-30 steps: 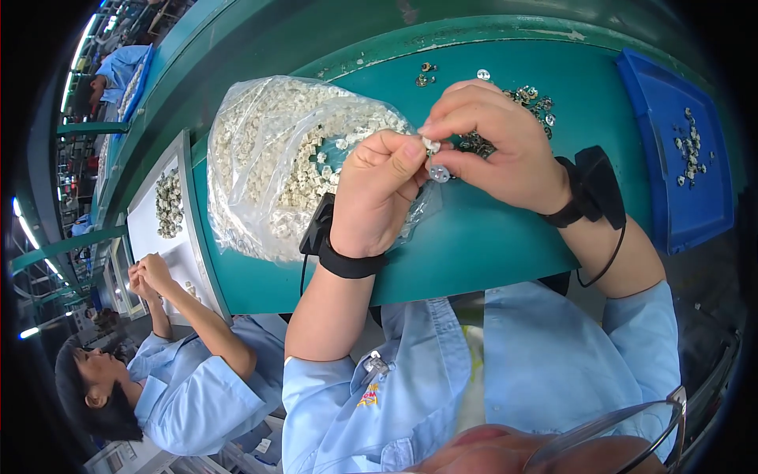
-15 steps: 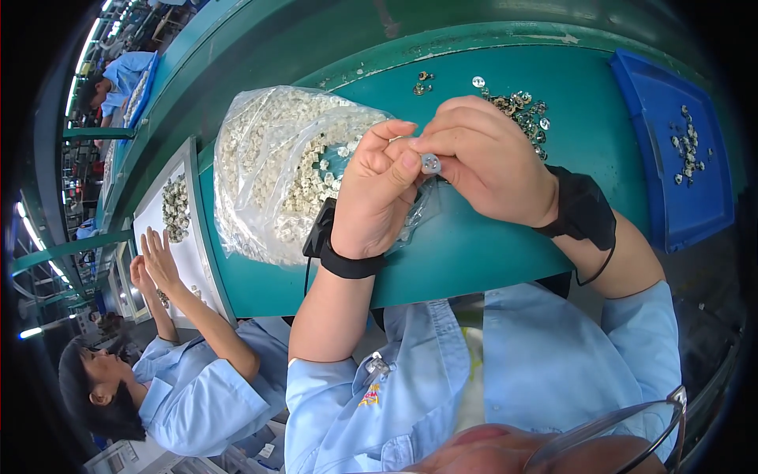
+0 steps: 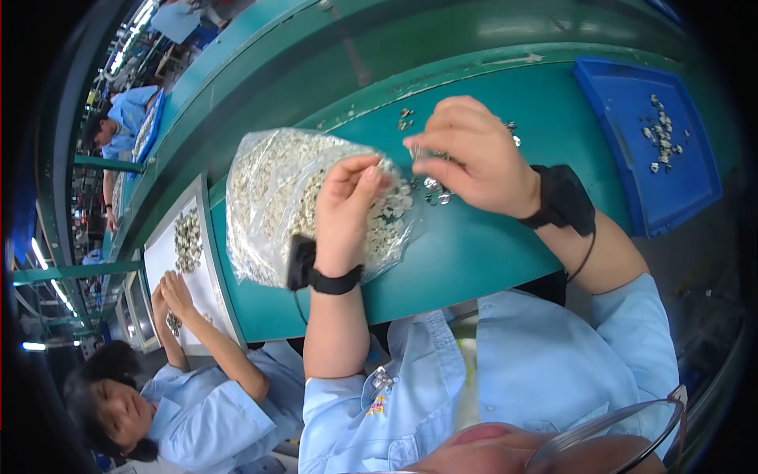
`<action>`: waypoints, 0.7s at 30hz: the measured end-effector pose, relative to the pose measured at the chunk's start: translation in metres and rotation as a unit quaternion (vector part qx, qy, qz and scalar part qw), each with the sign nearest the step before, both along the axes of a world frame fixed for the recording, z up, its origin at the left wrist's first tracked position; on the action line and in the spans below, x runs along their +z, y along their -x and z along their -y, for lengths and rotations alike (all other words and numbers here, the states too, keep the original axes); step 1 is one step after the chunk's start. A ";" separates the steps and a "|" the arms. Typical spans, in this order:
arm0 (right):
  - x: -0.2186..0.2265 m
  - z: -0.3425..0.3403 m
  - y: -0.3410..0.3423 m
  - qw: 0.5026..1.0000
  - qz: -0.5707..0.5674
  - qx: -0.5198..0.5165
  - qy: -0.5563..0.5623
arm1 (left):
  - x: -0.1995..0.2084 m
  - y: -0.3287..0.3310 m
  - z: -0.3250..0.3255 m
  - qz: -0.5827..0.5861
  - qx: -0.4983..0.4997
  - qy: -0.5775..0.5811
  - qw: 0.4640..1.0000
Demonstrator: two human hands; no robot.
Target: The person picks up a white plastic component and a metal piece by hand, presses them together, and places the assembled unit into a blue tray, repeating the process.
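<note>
Just above the right-hand part of a clear plastic bag full of small white pieces (image 3: 264, 201), the person's left hand (image 3: 341, 212) was raised with its fingers curled and the thumb laid near them; whether anything sat inside that curl, or whether the hand touched the bag, I could not tell. Beside it, a short gap to the right, the right hand (image 3: 474, 162) reached inward with thumb and fingertips close together around a small pale silvery blur (image 3: 417, 153) (too smeared to name), and I could not tell whether they gripped it. Below the right fingertips lay a loose scatter of small shiny metal parts (image 3: 437, 191), and past the knuckles, on the far side, more of them peeped out. Beyond the gap between the hands, a little group of small dark and brassy pieces (image 3: 406, 118) rested on the smooth green tabletop (image 3: 474, 257). Well to the right of the right hand stood a shallow blue plastic tray (image 3: 675, 193), a cluster of little metal and pale pieces (image 3: 662, 136) lying in it. Far to the left of the left hand, a co-worker in a light blue shirt (image 3: 209, 419) held both hands together beside a pile of small pieces (image 3: 188, 241).
</note>
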State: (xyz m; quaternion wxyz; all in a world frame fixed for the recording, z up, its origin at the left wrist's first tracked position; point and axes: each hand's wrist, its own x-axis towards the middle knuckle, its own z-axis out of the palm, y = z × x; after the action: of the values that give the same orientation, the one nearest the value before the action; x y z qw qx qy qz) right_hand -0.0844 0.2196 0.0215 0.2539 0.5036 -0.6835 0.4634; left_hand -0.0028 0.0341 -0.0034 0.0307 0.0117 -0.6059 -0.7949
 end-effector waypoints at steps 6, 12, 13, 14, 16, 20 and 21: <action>-0.012 -0.035 0.068 0.886 0.317 -0.117 0.317 | -0.005 0.000 0.022 -0.006 0.077 0.535 0.842; -0.014 -0.133 0.118 0.645 0.356 -0.153 0.659 | -0.006 -0.001 0.014 -0.077 0.100 0.629 0.767; -0.012 -0.137 0.117 0.614 0.356 -0.162 0.685 | -0.005 -0.001 0.014 -0.079 0.100 0.626 0.769; -0.012 -0.138 0.116 0.583 0.356 -0.171 0.710 | -0.004 -0.002 0.014 -0.053 0.089 0.608 0.787; -0.018 -0.130 0.119 0.642 0.374 -0.168 0.649 | -0.004 -0.001 0.014 0.001 0.069 0.569 0.820; -0.022 -0.070 0.095 0.805 0.434 -0.124 0.384 | -0.013 0.001 0.022 -0.013 0.082 0.545 0.834; -0.023 -0.055 0.083 0.857 0.435 -0.098 0.260 | -0.014 0.001 0.024 0.001 0.093 0.545 0.833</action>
State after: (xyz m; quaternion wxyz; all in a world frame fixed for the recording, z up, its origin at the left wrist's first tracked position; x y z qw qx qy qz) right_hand -0.1676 0.2747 -0.0017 0.0969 0.0968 -0.6245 0.7689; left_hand -0.0041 0.0103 -0.0178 0.1051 0.0498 -0.9370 -0.3293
